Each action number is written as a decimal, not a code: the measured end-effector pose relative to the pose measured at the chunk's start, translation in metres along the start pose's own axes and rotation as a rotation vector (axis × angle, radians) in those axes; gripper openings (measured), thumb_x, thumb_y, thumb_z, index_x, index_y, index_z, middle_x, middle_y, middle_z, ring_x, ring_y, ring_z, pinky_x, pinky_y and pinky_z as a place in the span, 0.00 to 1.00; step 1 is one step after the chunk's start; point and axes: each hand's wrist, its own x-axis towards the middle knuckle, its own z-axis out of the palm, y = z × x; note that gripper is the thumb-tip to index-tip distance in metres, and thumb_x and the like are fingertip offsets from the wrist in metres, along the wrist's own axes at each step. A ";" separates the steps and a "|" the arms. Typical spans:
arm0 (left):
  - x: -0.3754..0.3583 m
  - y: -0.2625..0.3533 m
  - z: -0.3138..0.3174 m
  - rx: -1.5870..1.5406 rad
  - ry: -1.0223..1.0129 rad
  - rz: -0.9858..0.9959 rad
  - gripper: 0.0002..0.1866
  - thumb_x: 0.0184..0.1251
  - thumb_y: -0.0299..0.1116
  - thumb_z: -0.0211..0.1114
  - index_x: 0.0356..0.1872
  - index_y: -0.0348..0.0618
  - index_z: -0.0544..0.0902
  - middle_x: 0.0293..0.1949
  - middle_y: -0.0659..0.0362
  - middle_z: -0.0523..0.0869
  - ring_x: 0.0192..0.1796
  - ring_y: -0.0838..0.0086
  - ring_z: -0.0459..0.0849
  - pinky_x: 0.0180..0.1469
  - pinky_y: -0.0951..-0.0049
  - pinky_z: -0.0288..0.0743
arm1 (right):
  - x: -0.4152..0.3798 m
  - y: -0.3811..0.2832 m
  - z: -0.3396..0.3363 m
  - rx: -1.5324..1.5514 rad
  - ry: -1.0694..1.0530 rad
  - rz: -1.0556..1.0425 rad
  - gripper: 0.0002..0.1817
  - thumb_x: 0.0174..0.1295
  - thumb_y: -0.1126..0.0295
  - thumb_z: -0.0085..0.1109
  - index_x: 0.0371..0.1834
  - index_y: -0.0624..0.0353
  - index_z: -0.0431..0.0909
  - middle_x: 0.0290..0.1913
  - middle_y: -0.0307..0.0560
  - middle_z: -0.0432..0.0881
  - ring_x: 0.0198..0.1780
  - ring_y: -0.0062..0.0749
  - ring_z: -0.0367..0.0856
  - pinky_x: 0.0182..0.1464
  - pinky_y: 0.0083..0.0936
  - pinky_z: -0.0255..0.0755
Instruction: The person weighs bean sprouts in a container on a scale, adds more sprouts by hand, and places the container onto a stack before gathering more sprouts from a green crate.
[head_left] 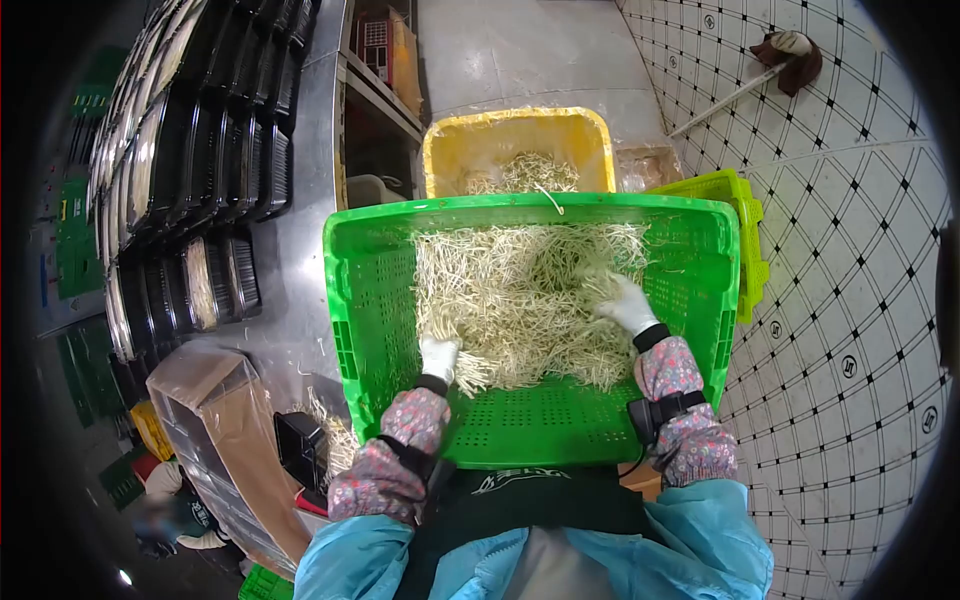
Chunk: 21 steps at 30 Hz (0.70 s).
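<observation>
A large green plastic crate [530, 425] with perforated walls stands in front of me, its floor partly covered by a layer of pale bean sprouts [500, 290]. My left hand [440, 357], in a white glove, is closed around a bunch of sprouts near the crate's left side; the stem ends stick out to the right. On the right side, my right hand [630, 305], also gloved, has its fingers closed on a loose clump of sprouts. Its fingertips are partly hidden and slightly blurred. A darker hollow in the sprouts lies just left of that hand.
Behind the crate stands a yellow tub [515, 125] with more sprouts. Tall stacks of black trays [210, 160] fill the metal table [290, 290] at left, near a plastic-covered cardboard box [235, 420]. A mop [790, 60] lies on the tiled floor; another person [190, 510] is at lower left.
</observation>
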 end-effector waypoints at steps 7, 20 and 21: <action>0.020 0.044 -0.001 0.171 0.039 0.438 0.51 0.52 0.14 0.70 0.77 0.39 0.50 0.73 0.46 0.61 0.69 0.62 0.68 0.68 0.67 0.67 | 0.063 -0.066 0.067 -0.452 -0.160 -0.117 0.48 0.56 0.41 0.63 0.75 0.58 0.59 0.73 0.62 0.63 0.74 0.50 0.61 0.74 0.40 0.56; -0.003 0.062 0.054 -0.596 0.082 -0.191 0.38 0.72 0.43 0.62 0.74 0.40 0.54 0.54 0.53 0.78 0.53 0.72 0.77 0.57 0.73 0.73 | 0.062 -0.070 0.197 -0.154 -0.051 -0.230 0.27 0.62 0.53 0.58 0.62 0.53 0.75 0.56 0.59 0.78 0.59 0.51 0.76 0.60 0.39 0.71; -0.010 0.060 0.043 -0.617 0.028 -0.075 0.40 0.71 0.45 0.63 0.76 0.41 0.53 0.60 0.52 0.76 0.59 0.69 0.76 0.62 0.69 0.70 | 0.058 -0.068 0.187 -0.056 -0.074 -0.340 0.29 0.62 0.51 0.59 0.63 0.54 0.75 0.55 0.59 0.78 0.60 0.50 0.76 0.62 0.38 0.70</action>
